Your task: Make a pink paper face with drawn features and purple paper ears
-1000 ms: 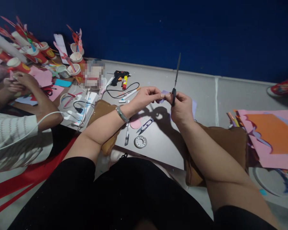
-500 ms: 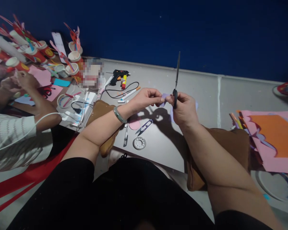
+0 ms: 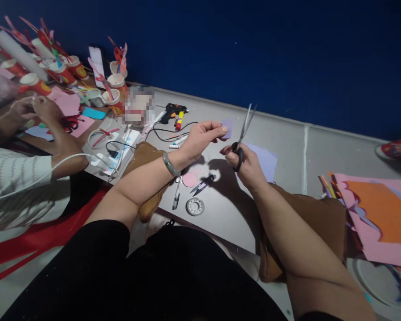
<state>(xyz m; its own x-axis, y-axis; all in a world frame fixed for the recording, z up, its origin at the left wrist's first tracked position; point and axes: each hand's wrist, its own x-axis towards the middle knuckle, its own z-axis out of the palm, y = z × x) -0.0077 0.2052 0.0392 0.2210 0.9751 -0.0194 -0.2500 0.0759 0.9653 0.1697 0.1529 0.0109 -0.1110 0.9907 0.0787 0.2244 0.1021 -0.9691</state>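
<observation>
Between thumb and fingers, my left hand [image 3: 205,138] pinches a small piece of purple paper [image 3: 227,127] above the table. My right hand [image 3: 247,162] grips black-handled scissors [image 3: 243,133], their blades slightly parted and pointing away from me, just right of the purple piece and apart from it. Under and beyond my right hand lies a larger sheet of light purple paper [image 3: 263,159]. Below my hands on the table are a pink paper circle [image 3: 190,179], thread snips [image 3: 203,185], a pen [image 3: 176,196] and a white tape roll [image 3: 195,206].
A black glue gun [image 3: 173,111] and a yellow-red glue stick [image 3: 179,120] lie at the back. To the left are a power strip [image 3: 127,147], red paper cups [image 3: 33,84] and a co-worker's hands [image 3: 36,107]. Orange and pink paper [image 3: 381,209] lies at right.
My right hand has come away from the purple piece and lowered toward me; the scissors' blades have parted. My left hand still holds the piece. The view has shifted slightly.
</observation>
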